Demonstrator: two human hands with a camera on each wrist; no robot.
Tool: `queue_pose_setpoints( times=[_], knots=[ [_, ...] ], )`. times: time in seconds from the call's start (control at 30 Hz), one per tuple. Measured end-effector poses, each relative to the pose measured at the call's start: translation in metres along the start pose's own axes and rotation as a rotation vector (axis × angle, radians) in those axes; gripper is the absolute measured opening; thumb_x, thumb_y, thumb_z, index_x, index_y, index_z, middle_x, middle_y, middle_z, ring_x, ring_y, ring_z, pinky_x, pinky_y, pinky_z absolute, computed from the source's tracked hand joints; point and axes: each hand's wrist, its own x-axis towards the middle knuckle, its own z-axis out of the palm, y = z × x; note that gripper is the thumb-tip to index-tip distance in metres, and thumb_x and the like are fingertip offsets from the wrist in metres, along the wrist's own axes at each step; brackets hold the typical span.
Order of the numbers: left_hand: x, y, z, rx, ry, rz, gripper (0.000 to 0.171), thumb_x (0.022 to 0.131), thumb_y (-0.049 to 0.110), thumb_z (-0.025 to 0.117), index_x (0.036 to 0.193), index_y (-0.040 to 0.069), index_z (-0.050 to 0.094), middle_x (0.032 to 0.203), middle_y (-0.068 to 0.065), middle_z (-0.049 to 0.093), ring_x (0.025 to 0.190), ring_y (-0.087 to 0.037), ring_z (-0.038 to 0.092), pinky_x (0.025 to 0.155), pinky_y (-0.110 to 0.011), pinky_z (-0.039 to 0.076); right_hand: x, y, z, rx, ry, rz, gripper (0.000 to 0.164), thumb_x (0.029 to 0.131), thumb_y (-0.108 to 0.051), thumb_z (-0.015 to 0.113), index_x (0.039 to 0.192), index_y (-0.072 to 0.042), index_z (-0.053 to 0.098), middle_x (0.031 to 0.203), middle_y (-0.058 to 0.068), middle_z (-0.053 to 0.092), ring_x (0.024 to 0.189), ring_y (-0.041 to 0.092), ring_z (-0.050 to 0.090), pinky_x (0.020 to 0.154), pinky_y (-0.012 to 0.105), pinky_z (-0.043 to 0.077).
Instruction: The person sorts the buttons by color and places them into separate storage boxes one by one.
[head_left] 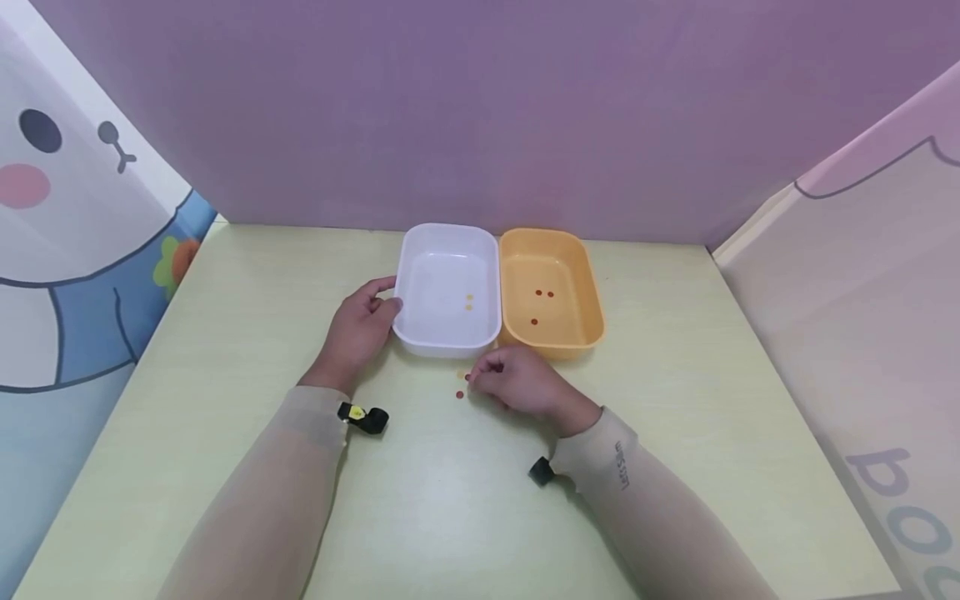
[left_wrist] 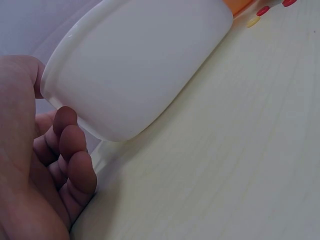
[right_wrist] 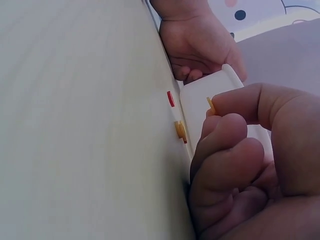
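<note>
My left hand (head_left: 358, 327) holds the near left rim of a white tray (head_left: 435, 283); in the left wrist view its other fingers (left_wrist: 74, 140) curl beside the tray's wall. My right hand (head_left: 521, 382) is in front of the trays, just above the table. Between its thumb and forefinger it pinches a small yellow disc (right_wrist: 210, 104), seen edge-on in the right wrist view. Beside its fingertips lie a red disc (head_left: 460, 395), a yellow disc (right_wrist: 179, 129) and another red one, partly hidden. Two yellow discs (head_left: 469, 297) lie in the white tray.
An orange tray (head_left: 555, 267) stands against the white tray's right side, with three red discs (head_left: 538, 292) inside. Both trays stand near the purple wall (head_left: 480, 117) at the back of the pale table (head_left: 720, 400). Printed panels flank the table.
</note>
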Motion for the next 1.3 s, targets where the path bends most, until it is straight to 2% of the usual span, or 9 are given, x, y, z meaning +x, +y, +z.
queue_pose_setpoints(
  times=[0.23,0.43,0.63,0.83,1.03,1.3],
  knots=[
    [0.002,-0.001,0.001,0.006,-0.008,-0.009,0.054,0.111,0.041,0.058,0.164,0.031,0.058,0.099,-0.008,0.067,0.086,-0.026,0.063,0.085,-0.039,0.052,0.0,-0.001,-0.001,0.066,-0.011,0.031,0.018,0.104,-0.02,0.072,0.09,-0.012,0.08,0.069,0.0,0.061,0.058,0.016,0.053,0.051,0.027,0.04],
    [0.0,0.001,0.0,-0.013,-0.004,-0.013,0.053,0.111,0.041,0.059,0.163,0.031,0.059,0.102,-0.009,0.069,0.088,-0.026,0.063,0.088,-0.039,0.051,-0.001,-0.002,-0.001,0.113,-0.01,0.024,0.017,0.103,-0.017,0.071,0.088,-0.01,0.077,0.07,0.001,0.062,0.058,0.016,0.053,0.053,0.027,0.042],
    [0.0,0.002,0.002,-0.017,-0.001,-0.012,0.052,0.111,0.039,0.06,0.162,0.03,0.061,0.101,-0.009,0.068,0.086,-0.025,0.063,0.087,-0.039,0.052,-0.004,-0.002,-0.001,0.147,-0.017,0.01,0.018,0.1,-0.015,0.065,0.085,-0.009,0.073,0.065,0.001,0.058,0.059,0.017,0.053,0.056,0.028,0.046],
    [-0.002,0.003,0.001,-0.016,0.0,-0.012,0.052,0.111,0.039,0.059,0.163,0.03,0.059,0.103,-0.01,0.069,0.087,-0.026,0.064,0.087,-0.039,0.052,-0.005,-0.006,-0.002,0.183,-0.03,0.014,0.017,0.097,-0.012,0.06,0.082,-0.009,0.068,0.067,0.003,0.06,0.064,0.019,0.056,0.061,0.03,0.051],
    [-0.002,0.001,0.0,-0.008,0.004,-0.018,0.053,0.111,0.041,0.059,0.163,0.032,0.059,0.105,-0.008,0.07,0.089,-0.025,0.065,0.088,-0.039,0.052,-0.008,-0.01,-0.006,0.173,-0.038,0.018,0.016,0.098,-0.011,0.06,0.085,-0.009,0.069,0.073,0.004,0.063,0.071,0.021,0.059,0.068,0.032,0.055],
    [-0.001,0.001,0.001,-0.005,-0.005,-0.011,0.053,0.111,0.042,0.058,0.163,0.031,0.059,0.102,-0.008,0.068,0.089,-0.026,0.063,0.087,-0.038,0.051,-0.012,-0.015,-0.012,0.135,-0.067,-0.012,0.017,0.102,-0.013,0.06,0.089,-0.01,0.071,0.074,0.003,0.062,0.073,0.021,0.058,0.07,0.031,0.052]
  ],
)
